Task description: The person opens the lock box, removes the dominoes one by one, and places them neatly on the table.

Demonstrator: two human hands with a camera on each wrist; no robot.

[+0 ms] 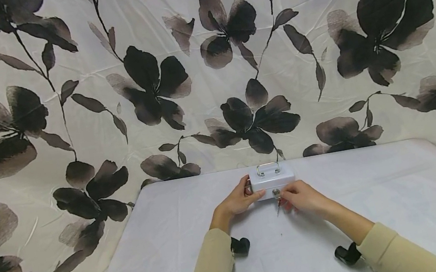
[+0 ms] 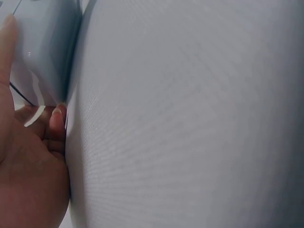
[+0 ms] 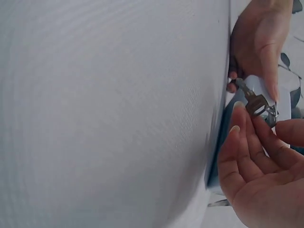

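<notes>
A small white cash box (image 1: 262, 183) with a wire handle (image 1: 269, 169) on its lid sits at the back of the table. My left hand (image 1: 236, 201) holds the box's left end, thumb (image 2: 6, 47) along the front and fingers bent behind the side. At the round front lock (image 1: 276, 191), my right hand (image 1: 303, 196) pinches a key between thumb and forefinger; the fingertips mostly hide it. A second key (image 3: 256, 103) dangles from the ring beside those fingers. A pale strip (image 2: 37, 113) sticks out at the box's side near my left fingers.
A white cloth covers the table (image 1: 168, 250). Behind it hangs a floral curtain (image 1: 192, 87). Black wrist devices (image 1: 241, 246) show at both sleeves.
</notes>
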